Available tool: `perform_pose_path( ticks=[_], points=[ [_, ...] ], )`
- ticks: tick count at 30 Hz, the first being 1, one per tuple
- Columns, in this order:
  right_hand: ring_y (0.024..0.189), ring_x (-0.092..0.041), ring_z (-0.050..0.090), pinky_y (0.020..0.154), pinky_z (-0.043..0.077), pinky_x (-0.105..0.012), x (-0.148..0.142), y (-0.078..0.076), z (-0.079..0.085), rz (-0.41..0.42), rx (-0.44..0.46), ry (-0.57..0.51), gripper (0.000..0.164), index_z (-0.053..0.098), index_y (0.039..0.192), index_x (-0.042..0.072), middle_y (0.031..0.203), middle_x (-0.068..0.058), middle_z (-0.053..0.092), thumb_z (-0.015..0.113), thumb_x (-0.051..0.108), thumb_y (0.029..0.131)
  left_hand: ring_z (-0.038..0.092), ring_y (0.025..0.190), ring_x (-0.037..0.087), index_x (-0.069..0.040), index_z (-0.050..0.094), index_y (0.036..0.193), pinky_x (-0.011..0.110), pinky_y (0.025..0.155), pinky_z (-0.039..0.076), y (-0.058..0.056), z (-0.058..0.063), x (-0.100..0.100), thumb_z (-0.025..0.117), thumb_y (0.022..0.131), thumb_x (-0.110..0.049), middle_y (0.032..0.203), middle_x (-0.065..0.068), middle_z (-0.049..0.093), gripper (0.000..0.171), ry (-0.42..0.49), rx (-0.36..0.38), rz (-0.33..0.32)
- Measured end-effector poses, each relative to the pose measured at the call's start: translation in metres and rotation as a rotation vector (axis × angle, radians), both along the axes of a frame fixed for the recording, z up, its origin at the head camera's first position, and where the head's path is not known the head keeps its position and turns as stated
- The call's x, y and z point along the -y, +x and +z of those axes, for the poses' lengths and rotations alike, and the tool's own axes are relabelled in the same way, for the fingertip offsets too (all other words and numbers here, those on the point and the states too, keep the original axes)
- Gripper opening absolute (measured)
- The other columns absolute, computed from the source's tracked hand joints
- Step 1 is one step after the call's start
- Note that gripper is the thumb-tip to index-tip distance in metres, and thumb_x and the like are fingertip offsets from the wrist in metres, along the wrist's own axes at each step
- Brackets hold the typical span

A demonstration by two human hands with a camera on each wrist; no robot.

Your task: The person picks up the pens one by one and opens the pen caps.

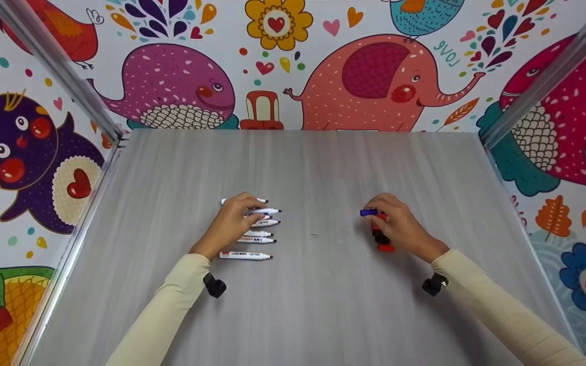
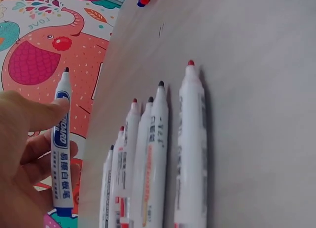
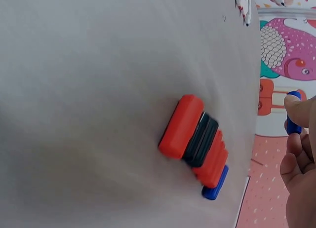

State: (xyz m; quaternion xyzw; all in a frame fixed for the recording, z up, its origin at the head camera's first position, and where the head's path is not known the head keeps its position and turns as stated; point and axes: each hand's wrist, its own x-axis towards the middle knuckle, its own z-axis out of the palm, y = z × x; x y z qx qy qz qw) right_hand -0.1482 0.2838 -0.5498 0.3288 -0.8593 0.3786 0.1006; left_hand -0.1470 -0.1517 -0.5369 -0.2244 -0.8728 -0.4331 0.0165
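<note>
My left hand [image 1: 229, 223] grips a white whiteboard marker [image 2: 61, 164] with a blue label, its uncapped dark tip pointing away from the palm. Below it, several uncapped white markers [image 2: 191, 149] lie side by side on the table, with red or dark tips. Over on the right, my right hand [image 1: 400, 223] pinches a small blue cap [image 3: 294, 122] between thumb and fingers. Under that hand is a row of loose caps on the tabletop: a red cap [image 3: 181, 127] at the near end, black caps [image 3: 201, 140], more red ones, and another blue cap [image 3: 216, 182].
The grey tabletop [image 1: 318, 305] bears a small dark mark [image 1: 314, 235] between the hands. Printed cartoon panels [image 1: 272, 66] and metal posts [image 1: 552, 76] stand round the table. A black wrist camera [image 1: 215, 285] sits at the left wrist, another [image 1: 433, 284] at the right.
</note>
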Motion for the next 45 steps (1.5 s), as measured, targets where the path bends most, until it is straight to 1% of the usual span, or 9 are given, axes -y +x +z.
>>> perform_pose_path(
  ticks=[4,8,11,16,20,26,30,35,45],
  points=[
    [0.101,-0.023,0.069,0.086,0.052,-0.013,-0.006,-0.006,-0.002,-0.031,0.046,-0.006,0.024,0.079,0.110,0.003,0.113,-0.008,0.071,0.083,-0.011,0.091,0.073,0.109,0.032,0.003,0.082,0.114,0.051,0.097,0.058,-0.008,-0.002,0.005,0.082,0.095,0.004,0.112,0.013,0.077,0.020,0.003,-0.013,0.014],
    [0.098,-0.022,0.068,0.086,0.051,-0.013,-0.012,-0.013,-0.007,-0.068,0.098,-0.017,0.018,0.081,0.110,0.003,0.111,-0.007,0.072,0.082,-0.006,0.094,0.073,0.109,0.033,0.004,0.082,0.113,0.052,0.097,0.058,-0.016,-0.003,0.013,0.081,0.095,0.005,0.112,0.015,0.076,0.018,-0.003,-0.015,0.022],
    [0.095,-0.022,0.065,0.084,0.049,-0.014,-0.018,-0.018,-0.011,-0.088,0.118,-0.026,0.017,0.081,0.110,0.003,0.110,-0.008,0.073,0.081,-0.005,0.095,0.073,0.108,0.033,0.004,0.081,0.113,0.052,0.096,0.058,-0.019,-0.006,0.018,0.081,0.096,0.005,0.112,0.015,0.076,0.018,-0.011,-0.020,0.037],
    [0.093,-0.022,0.063,0.081,0.048,-0.017,-0.025,-0.025,-0.013,-0.125,0.144,-0.019,0.016,0.081,0.111,0.001,0.109,-0.011,0.074,0.080,-0.005,0.097,0.072,0.109,0.032,0.003,0.082,0.113,0.051,0.099,0.057,-0.024,-0.010,0.025,0.080,0.097,0.005,0.113,0.014,0.076,0.017,-0.028,0.009,0.078],
    [0.092,-0.022,0.063,0.080,0.047,-0.017,-0.029,-0.030,-0.013,-0.174,0.173,0.001,0.017,0.081,0.113,0.000,0.109,-0.011,0.074,0.080,-0.005,0.097,0.072,0.110,0.033,0.003,0.082,0.113,0.052,0.101,0.055,-0.031,-0.013,0.029,0.079,0.097,0.006,0.113,0.015,0.076,0.016,-0.038,0.010,0.096],
    [0.093,-0.023,0.063,0.080,0.047,-0.018,-0.032,-0.036,-0.017,-0.216,0.224,0.028,0.015,0.080,0.114,-0.001,0.109,-0.014,0.073,0.078,-0.004,0.099,0.070,0.114,0.032,0.002,0.081,0.117,0.052,0.103,0.055,-0.040,-0.015,0.036,0.075,0.100,0.004,0.117,0.014,0.075,0.018,-0.062,0.042,0.128],
    [0.094,-0.024,0.063,0.080,0.047,-0.017,-0.034,-0.038,-0.022,-0.232,0.255,0.051,0.015,0.080,0.115,-0.002,0.109,-0.015,0.073,0.076,-0.003,0.101,0.070,0.113,0.032,0.003,0.081,0.119,0.052,0.103,0.055,-0.045,-0.018,0.039,0.077,0.100,0.004,0.118,0.015,0.075,0.020,-0.081,0.062,0.138],
    [0.097,-0.025,0.065,0.082,0.047,-0.016,-0.037,-0.040,-0.026,-0.239,0.274,0.060,0.014,0.080,0.116,-0.003,0.109,-0.015,0.074,0.074,-0.002,0.103,0.071,0.111,0.034,0.004,0.082,0.116,0.053,0.101,0.054,-0.050,-0.023,0.040,0.077,0.099,0.006,0.114,0.016,0.076,0.018,-0.101,0.039,0.129],
    [0.094,-0.025,0.064,0.080,0.048,-0.018,-0.039,-0.042,-0.034,-0.213,0.270,0.081,0.018,0.080,0.119,-0.005,0.109,-0.018,0.073,0.074,-0.001,0.103,0.070,0.112,0.034,0.003,0.082,0.116,0.053,0.103,0.053,-0.054,-0.029,0.041,0.074,0.101,0.005,0.114,0.016,0.076,0.017,-0.118,0.068,0.127]
  ],
)
